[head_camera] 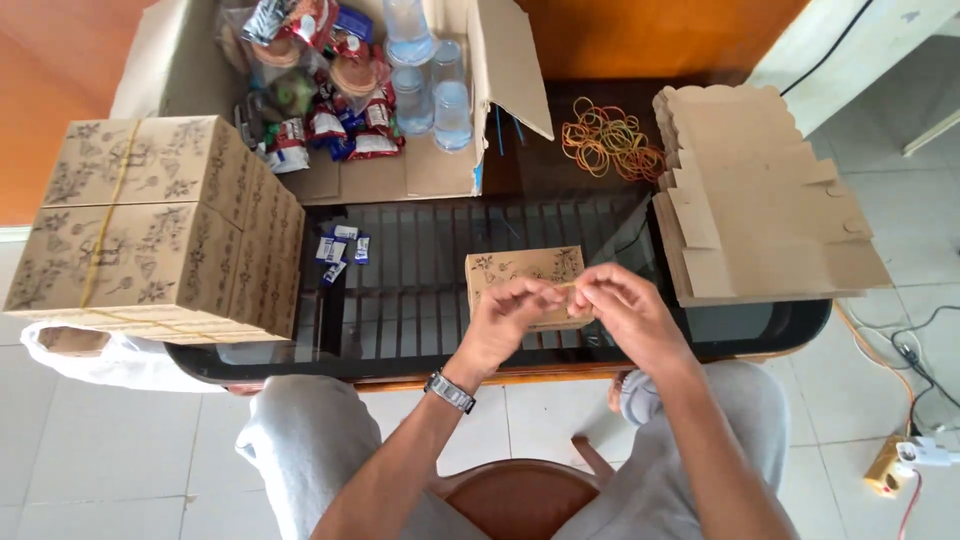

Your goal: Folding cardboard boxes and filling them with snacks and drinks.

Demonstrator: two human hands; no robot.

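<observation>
one small printed box (525,272) sits closed on the glass bench (420,300), just behind both hands. left hand (508,318) and right hand (622,308) meet above its front edge, fingertips pinched together on a thin rubber band (568,288) stretched short between them; each grip is nearly closed on the band, the band itself barely visible. a watch (449,391) is on the left wrist, both forearms angle in from the lap.

counts: about four stacked printed boxes (160,225) at the left bench edge, bound with bands, overhanging a white bag (110,360). one open carton (420,160) at the back holds snack packets (320,110) and roughly four water cups (430,85). about four small blue sachets (340,250) lie loose between the stack and the small box. one heap of loose rubber bands (610,140) at back right. one pile of flat unfolded box blanks (760,190) at the right, hanging past the bench edge.

open room: bare glass left of the small box and in front of the sachets; the near bench rim is right under the wrists.
</observation>
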